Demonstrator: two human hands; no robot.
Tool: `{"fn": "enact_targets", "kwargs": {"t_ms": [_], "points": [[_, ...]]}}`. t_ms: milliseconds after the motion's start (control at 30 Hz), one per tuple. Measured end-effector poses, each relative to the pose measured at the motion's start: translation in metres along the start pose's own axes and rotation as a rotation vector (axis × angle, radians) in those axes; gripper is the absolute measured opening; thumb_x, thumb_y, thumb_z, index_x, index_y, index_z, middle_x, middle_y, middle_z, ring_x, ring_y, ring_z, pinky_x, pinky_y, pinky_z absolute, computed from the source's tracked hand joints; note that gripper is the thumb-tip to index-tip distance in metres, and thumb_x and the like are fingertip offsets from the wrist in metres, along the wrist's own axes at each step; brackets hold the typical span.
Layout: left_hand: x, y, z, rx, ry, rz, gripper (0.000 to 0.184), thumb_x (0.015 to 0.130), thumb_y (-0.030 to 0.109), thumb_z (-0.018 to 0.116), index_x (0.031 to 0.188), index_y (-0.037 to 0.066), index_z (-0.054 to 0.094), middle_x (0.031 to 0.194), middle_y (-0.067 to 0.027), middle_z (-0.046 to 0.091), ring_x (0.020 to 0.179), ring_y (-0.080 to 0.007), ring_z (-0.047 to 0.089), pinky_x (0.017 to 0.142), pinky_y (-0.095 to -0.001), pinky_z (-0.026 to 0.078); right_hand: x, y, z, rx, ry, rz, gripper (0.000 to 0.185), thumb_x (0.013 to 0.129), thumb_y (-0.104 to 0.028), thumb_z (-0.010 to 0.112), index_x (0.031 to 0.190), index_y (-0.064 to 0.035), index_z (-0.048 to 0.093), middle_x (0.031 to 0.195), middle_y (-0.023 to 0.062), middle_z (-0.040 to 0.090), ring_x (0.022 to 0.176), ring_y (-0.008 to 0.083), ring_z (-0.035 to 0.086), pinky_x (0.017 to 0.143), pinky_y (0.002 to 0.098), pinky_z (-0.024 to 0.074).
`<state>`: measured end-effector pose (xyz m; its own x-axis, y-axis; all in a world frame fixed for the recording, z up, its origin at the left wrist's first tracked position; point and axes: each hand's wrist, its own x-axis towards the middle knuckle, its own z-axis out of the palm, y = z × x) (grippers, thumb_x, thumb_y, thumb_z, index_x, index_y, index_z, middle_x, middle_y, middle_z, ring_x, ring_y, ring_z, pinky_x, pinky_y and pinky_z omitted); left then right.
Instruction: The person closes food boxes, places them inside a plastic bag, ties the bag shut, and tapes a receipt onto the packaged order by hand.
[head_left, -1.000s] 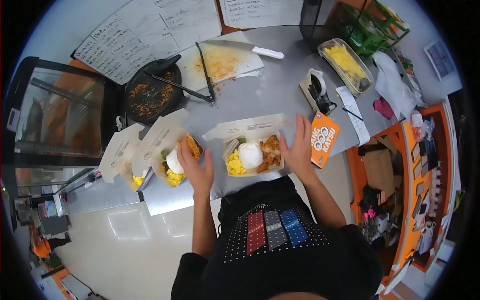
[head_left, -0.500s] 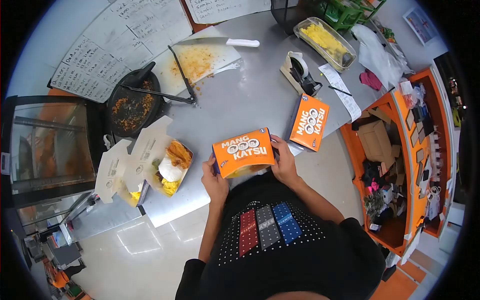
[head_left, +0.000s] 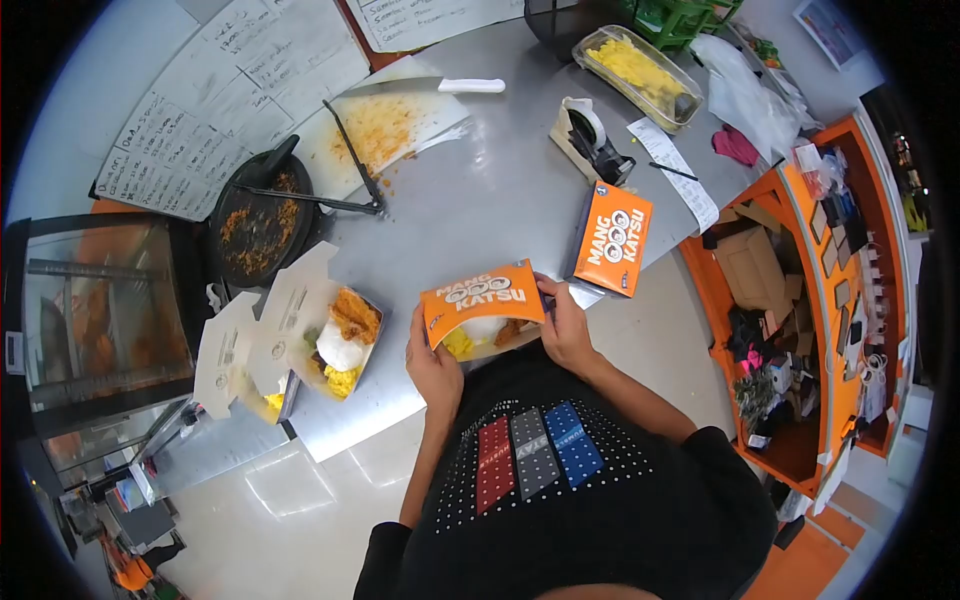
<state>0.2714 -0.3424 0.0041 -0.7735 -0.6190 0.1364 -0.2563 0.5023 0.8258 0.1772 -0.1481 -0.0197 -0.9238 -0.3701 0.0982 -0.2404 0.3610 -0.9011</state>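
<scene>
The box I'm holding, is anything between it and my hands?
Nothing visible is in the way: your left hand and right hand hold the box directly at opposite sides.

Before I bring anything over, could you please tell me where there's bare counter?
The counter is bare between the tongs, tape dispenser and held box and, more narrowly, between that box and the nearest open box. It's crowded leftward around the black dish and rightward by the clear tub.
</scene>
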Motion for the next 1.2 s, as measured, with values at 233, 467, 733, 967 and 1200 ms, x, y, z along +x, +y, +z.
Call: {"fn": "enact_targets", "kwargs": {"t_ms": [233,467,733,967,1200], "points": [[-0.007,-0.003,0.004,-0.312,-0.064,-0.188,0.054,0.094,-0.007,0.047,0.146,0.006,0.041,0.131,-0.0195,0.061,0.124,-0.0251,0.058,0.104,-0.0354,0.044,0.003,-0.013,-0.003,0.168,-0.063,0.131,0.042,0.086,0.004,0.043,0.128,0.0071,0.043,0.122,0.0285,0.054,0.114,0.0425,0.054,0.100,0.0457,0.0425],[-0.014,-0.026,0.011,-0.402,-0.142,-0.167,0.055,0.097,-0.001,0.053,0.148,0.002,0.032,0.136,-0.0195,0.057,0.125,-0.0248,0.056,0.107,-0.0345,0.042,-0.003,0.010,-0.001,-0.197,-0.141,-0.020,0.052,0.076,0.010,0.042,0.128,0.0108,0.040,0.131,0.0308,0.050,0.120,0.0413,0.043,0.102,0.0459,0.0382],[0.005,-0.021,-0.033,-0.455,-0.546,-0.032,0.069,0.093,0.003,0.062,0.150,0.003,0.023,0.152,-0.0217,0.038,0.138,-0.0293,0.042,0.112,-0.0409,0.036,0.000,-0.002,-0.027,0.085,-0.315,0.244,0.054,0.088,-0.008,0.041,0.140,0.0094,0.041,0.143,0.0281,0.045,0.133,0.0407,0.037,0.113,0.0437,0.0302],[0.010,-0.024,-0.024,-0.531,-0.562,-0.255,0.058,0.105,0.021,0.045,0.148,-0.007,0.019,0.152,-0.0254,0.036,0.145,-0.0325,0.029,0.118,-0.0445,0.022,0.003,-0.002,-0.001,-0.094,-0.203,0.234,0.053,0.104,-0.028,0.037,0.143,0.0067,0.038,0.142,0.0275,0.045,0.132,0.0421,0.040,0.112,0.0447,0.0312],[-0.010,-0.054,-0.004,-0.147,-0.434,-0.008,0.055,0.105,0.018,0.039,0.147,-0.012,0.019,0.154,-0.0306,0.029,0.143,-0.0371,0.030,0.116,-0.0462,0.019,-0.001,-0.001,-0.004,-0.179,-0.227,0.143,0.055,0.104,-0.027,0.037,0.146,0.0073,0.032,0.139,0.0301,0.046,0.127,0.0437,0.042,0.105,0.0538,0.0321]]}}
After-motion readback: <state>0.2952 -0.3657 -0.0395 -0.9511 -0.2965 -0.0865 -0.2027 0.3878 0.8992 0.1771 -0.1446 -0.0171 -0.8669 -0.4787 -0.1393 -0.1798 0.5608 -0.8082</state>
